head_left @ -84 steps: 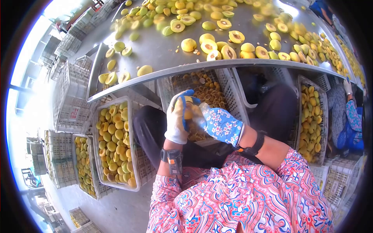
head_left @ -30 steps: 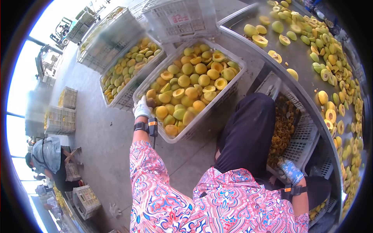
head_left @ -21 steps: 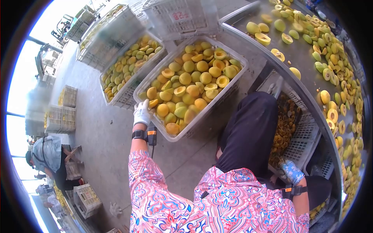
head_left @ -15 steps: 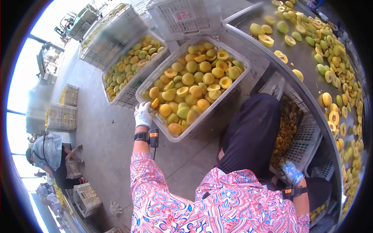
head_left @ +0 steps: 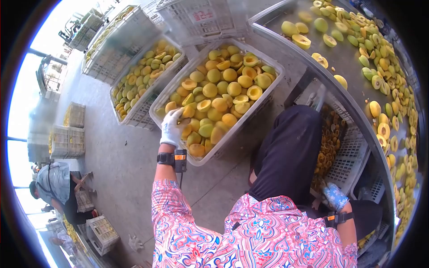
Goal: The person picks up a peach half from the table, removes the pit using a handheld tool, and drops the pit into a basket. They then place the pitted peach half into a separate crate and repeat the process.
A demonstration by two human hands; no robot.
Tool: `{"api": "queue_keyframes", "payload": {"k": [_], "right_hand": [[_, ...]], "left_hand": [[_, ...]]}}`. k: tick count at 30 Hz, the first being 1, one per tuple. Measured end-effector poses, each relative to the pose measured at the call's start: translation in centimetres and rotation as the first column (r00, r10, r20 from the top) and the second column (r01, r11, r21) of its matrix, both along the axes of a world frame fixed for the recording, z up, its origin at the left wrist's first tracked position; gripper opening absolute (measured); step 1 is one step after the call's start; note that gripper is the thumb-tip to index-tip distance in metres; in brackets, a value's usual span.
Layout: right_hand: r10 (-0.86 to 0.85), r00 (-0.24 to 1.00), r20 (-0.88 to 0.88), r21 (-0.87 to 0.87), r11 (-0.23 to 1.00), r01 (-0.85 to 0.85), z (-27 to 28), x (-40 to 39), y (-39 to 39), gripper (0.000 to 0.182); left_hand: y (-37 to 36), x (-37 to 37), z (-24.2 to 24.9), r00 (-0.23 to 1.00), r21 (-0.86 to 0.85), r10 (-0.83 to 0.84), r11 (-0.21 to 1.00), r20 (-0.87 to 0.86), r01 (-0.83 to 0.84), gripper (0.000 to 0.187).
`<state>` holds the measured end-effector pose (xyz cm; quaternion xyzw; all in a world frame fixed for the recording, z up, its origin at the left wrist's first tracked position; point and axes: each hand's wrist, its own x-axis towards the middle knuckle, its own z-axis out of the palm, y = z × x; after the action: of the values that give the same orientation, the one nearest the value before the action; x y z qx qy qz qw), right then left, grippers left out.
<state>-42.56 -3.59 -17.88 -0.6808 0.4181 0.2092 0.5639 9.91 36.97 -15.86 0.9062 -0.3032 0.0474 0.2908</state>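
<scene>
My left hand (head_left: 172, 128), in a white glove, reaches into the near corner of a white plastic crate (head_left: 268, 96) full of whole and halved yellow fruit (head_left: 219, 87). Its fingers curl around one yellow fruit (head_left: 185, 130) at the crate's edge. My right hand (head_left: 334, 197), in a blue flowered glove, rests low beside my dark trouser leg, next to a crate of brownish fruit pits (head_left: 330, 143). Its fingers are curled, and what they hold is hidden.
A metal table (head_left: 353, 67) at the upper right carries several halved and whole fruit. A second crate of fruit (head_left: 140, 82) and empty white crates (head_left: 196, 18) stand behind the first. More crates (head_left: 67, 138) and a crouching person (head_left: 56, 187) are on the concrete floor, left.
My left hand moved from the crate's outer rim further in over the fruit and closed around one. The view shifted slightly. My right hand stayed by my leg.
</scene>
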Motion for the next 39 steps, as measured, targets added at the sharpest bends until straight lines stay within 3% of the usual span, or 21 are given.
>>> {"api": "queue_keyframes", "payload": {"k": [3,5,8,11,12,19,23,26,32,35,39], "right_hand": [[-0.017,0.997,-0.072,0.006,1.0,0.017,2.2,1.3,0.8,0.012],[-0.03,0.99,-0.14,0.003,1.0,0.031,4.2,2.7,1.5,0.016],[-0.053,0.976,-0.213,0.016,0.998,0.057,5.0,3.3,1.8,0.026],[-0.076,0.974,-0.214,0.07,0.993,0.092,4.0,2.9,1.5,0.024],[-0.083,0.972,-0.221,0.066,0.993,0.1,4.0,3.0,1.6,0.024],[-0.056,0.965,-0.255,-0.003,0.998,0.058,6.6,4.6,2.4,0.023],[0.031,0.973,-0.228,-0.058,0.997,-0.045,4.3,3.1,1.7,0.026],[0.07,0.966,-0.248,-0.083,0.992,-0.094,4.7,3.5,1.6,0.028],[0.023,0.973,-0.229,-0.026,0.999,-0.03,3.9,2.9,1.1,0.027],[-0.004,0.975,-0.222,-0.014,1.0,0.0,4.0,3.2,1.2,0.026],[0.0,0.979,-0.206,-0.012,1.0,-0.002,4.2,3.0,1.0,0.022]], "left_hand": [[-2.3,-0.7,0.7,0.967,0.154,-0.168,0.968,-0.19,0.199,0.04],[-2.9,-0.5,-1.4,0.96,0.198,-0.224,0.946,-0.168,0.256,0.036],[-5.3,-0.6,-0.7,0.983,0.441,-0.163,0.891,0.08,0.112,0.032],[-6.2,0.0,-3.1,0.964,0.465,-0.115,0.885,0.241,-0.011,0.03],[-6.5,-0.2,-2.9,0.972,0.485,-0.141,0.874,0.191,0.031,0.032],[-3.3,2.7,-0.7,0.929,0.296,-0.218,0.904,-0.3,0.308,0.046],[-5.2,0.1,0.1,0.956,0.164,0.017,0.986,-0.292,0.032,0.046],[-5.4,0.1,-2.1,0.992,0.163,0.011,0.987,-0.123,0.009,0.049],[-4.6,1.5,-1.0,0.972,0.282,-0.15,0.939,-0.181,0.197,0.05],[-4.5,1.4,-0.8,0.981,0.273,-0.135,0.947,-0.139,0.169,0.046],[-5.6,1.0,-0.7,0.972,0.256,0.086,0.966,-0.221,-0.027,0.04]]}}
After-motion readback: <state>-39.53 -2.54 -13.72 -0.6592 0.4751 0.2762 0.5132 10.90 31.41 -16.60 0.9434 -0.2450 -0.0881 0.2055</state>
